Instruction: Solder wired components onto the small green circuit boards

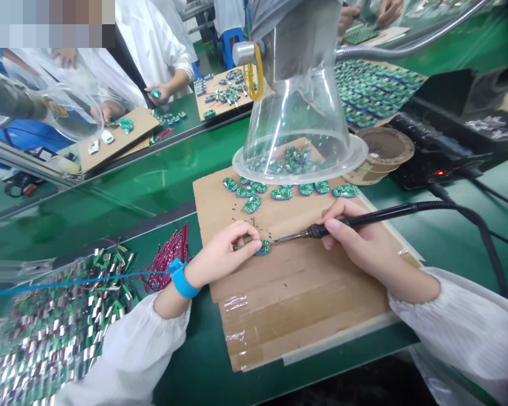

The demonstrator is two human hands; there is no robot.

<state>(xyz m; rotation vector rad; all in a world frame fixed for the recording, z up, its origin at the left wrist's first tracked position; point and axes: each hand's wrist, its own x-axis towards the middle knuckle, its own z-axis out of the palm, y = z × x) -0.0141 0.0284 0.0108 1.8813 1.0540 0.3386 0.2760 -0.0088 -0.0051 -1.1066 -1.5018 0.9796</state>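
My left hand (232,251), with a blue strap on its wrist, is closed on a small green circuit board (264,247) lying on the cardboard sheet (305,304). Its fingers cover most of the board's left side. My right hand (353,234) grips a black soldering iron (317,231) like a pen. The iron's tip points left and reaches the board's right edge; whether it touches cannot be made out. Several similar circuit boards (281,193) lie in a loose row farther back on the cardboard, with dark specks near them.
A clear fume hood (298,124) hangs low over the boards. A round tub (383,149) and a black soldering station (440,152) stand at right. Red wires (169,256) and many metal-ended parts (105,287) lie at left. Co-workers' hands (163,93) handle boards across the bench.
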